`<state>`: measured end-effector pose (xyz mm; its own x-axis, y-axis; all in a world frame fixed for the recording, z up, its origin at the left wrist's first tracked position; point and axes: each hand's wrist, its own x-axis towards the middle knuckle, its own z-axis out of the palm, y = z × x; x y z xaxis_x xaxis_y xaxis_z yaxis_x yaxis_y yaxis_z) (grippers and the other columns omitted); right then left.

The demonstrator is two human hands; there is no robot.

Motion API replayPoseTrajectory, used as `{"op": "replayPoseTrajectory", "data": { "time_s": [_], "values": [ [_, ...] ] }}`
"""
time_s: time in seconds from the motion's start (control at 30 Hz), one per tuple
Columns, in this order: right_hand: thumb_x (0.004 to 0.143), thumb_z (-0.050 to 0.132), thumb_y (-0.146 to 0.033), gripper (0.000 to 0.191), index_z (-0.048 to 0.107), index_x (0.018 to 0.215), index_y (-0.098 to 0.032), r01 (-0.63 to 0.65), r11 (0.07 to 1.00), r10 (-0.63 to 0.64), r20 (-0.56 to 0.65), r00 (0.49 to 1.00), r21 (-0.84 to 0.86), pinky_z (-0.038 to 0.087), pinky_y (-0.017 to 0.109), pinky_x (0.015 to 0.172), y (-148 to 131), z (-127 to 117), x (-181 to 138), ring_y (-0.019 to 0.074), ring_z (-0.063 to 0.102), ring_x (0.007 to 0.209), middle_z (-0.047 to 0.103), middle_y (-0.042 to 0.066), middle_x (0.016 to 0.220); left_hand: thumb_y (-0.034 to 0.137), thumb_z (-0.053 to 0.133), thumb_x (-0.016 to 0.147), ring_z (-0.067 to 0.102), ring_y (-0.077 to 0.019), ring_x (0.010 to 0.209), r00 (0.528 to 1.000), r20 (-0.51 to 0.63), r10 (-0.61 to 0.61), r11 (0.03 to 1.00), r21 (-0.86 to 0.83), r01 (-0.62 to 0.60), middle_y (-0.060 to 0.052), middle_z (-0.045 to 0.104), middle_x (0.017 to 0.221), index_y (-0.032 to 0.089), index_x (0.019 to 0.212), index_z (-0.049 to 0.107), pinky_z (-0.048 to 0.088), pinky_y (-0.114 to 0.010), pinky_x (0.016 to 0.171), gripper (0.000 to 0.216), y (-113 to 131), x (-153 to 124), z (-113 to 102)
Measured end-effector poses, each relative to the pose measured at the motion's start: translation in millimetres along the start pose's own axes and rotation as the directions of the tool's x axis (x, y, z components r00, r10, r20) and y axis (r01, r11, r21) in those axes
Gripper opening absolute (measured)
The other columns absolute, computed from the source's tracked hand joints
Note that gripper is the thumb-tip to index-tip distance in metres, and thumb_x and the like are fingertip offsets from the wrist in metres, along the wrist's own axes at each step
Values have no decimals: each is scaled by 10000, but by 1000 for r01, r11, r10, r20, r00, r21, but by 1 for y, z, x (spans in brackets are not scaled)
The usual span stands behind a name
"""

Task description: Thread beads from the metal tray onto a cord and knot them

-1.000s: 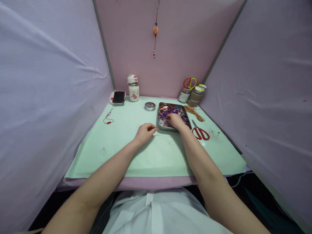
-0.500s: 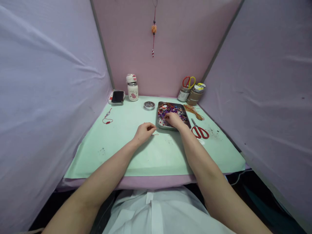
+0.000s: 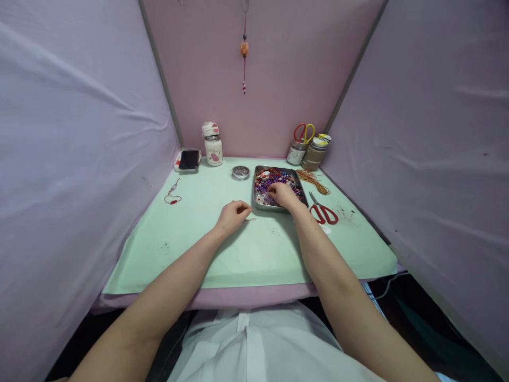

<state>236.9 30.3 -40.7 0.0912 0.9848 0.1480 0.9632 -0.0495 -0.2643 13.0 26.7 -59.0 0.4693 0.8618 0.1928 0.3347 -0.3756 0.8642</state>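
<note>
A shallow, rectangular metal tray point(image 3: 265, 207) with rounded corners sits on a pale green table cover point(image 3: 254, 252), a little right of centre. It is filled with small loose beads point(image 3: 274, 178): mostly purple, with red, blue, brown and amber ones among them, and clear or pale ones gathered toward the near left corner. A small white and red label or packet point(image 3: 265, 173) lies on the beads near the far left. A thin, reddish-brown cord point(image 3: 252, 219) shows as a short, fine loose end on the cover, just left of the tray.

The beads lie directly under the right hand point(image 3: 283, 195), which reaches over the tray's near edge with bent fingers, tips down among them toward the left side. The fingertips are drawn together; whether a bead is caught between them cannot be told. The left hand point(image 3: 234, 215) rests on the cover just outside the tray's near left corner, thumb and fingertips pinched, apparently on the cord, whose loose end sticks out just beneath them.

Right of the tray lie red-handled scissors point(image 3: 326, 214) and a bundle of golden-brown string point(image 3: 315, 182). A small round dish point(image 3: 240, 178) stands to its left, beyond the left hand.
</note>
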Motion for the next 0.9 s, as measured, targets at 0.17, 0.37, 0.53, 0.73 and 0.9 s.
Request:
{"op": "replayPoseTrajectory", "data": {
  "time_s": [0.17,0.37,0.53,0.73,0.9],
  "values": [
    [850,554,-169,209,725,968,-189,10,1000,-9,7,1000,-11,429,228,848,2,3,5,177,646,934,726,75,1005,347,577,741,552,-140,647,1000,3,2,1000,2,-2,-28,657,700,168,750,674,435,-272,660,203,-2,0,1],
    [844,583,-207,179,742,925,-205,2,998,1,51,999,-57,448,242,821,-1,9,18,194,662,919,735,76,966,347,575,743,562,-140,646,1000,2,2,1000,-8,-2,-21,657,696,174,738,668,443,-271,669,197,1,-1,0],
    [831,607,-228,169,750,922,-225,-2,998,7,69,998,-70,449,246,840,-6,9,22,194,658,943,736,66,985,345,580,742,561,-140,631,1000,5,-4,1000,-17,4,-18,652,682,172,755,679,449,-270,658,200,1,-2,-1],
    [844,580,-215,191,741,948,-218,-5,998,10,76,997,-70,455,252,827,-13,5,16,199,656,948,735,70,996,351,576,744,550,-146,657,1000,-3,3,1000,8,-3,-29,657,697,175,750,684,435,-273,669,207,-4,2,-1],
    [857,563,-228,203,731,968,-200,3,999,0,64,998,-46,447,234,816,-12,4,13,189,652,933,731,79,1005,347,575,745,549,-145,662,1000,5,13,1000,-11,-13,-34,664,719,172,752,681,431,-277,675,205,-5,3,-1]
  ]
}}
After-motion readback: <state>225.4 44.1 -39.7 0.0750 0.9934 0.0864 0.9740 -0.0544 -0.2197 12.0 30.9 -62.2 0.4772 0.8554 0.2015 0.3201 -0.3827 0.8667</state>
